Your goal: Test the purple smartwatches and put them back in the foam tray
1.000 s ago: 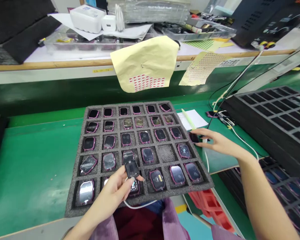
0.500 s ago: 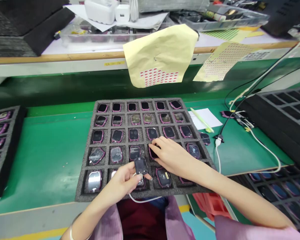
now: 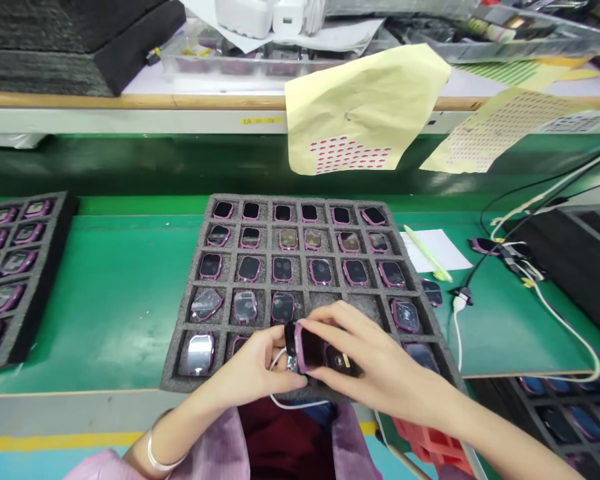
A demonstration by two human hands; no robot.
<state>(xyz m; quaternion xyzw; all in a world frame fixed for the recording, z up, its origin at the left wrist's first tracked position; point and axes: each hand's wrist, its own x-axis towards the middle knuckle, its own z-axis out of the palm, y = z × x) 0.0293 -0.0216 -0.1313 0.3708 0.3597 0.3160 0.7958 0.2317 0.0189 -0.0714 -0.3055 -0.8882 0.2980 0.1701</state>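
Between the thumb and fingers of my right hand (image 3: 375,360) is a purple-framed smartwatch body (image 3: 312,348), with no strap on it, its dark screen tilted up. My left hand (image 3: 255,367) grips a small black square block (image 3: 291,339) beside the watch's left edge. The watch hides much of the block, and I cannot tell whether the two touch. A white cable (image 3: 300,405) loops below my left hand. Both hands are over the front of a grey foam tray (image 3: 175,347), whose compartments hold rows of similar watch bodies, such as one at front left (image 3: 200,353).
Another foam tray of watches (image 3: 55,267) stands at left. At right lie white paper (image 3: 455,250), a light-green pen (image 3: 427,253), a loose dark watch piece (image 3: 433,292) and cables (image 3: 565,327). Yellow sheets (image 3: 360,107) hang from the shelf above.
My right hand has lifted a watch out of its compartment and brought it toward me, up to the black block in my left hand. The view has shifted slightly left.
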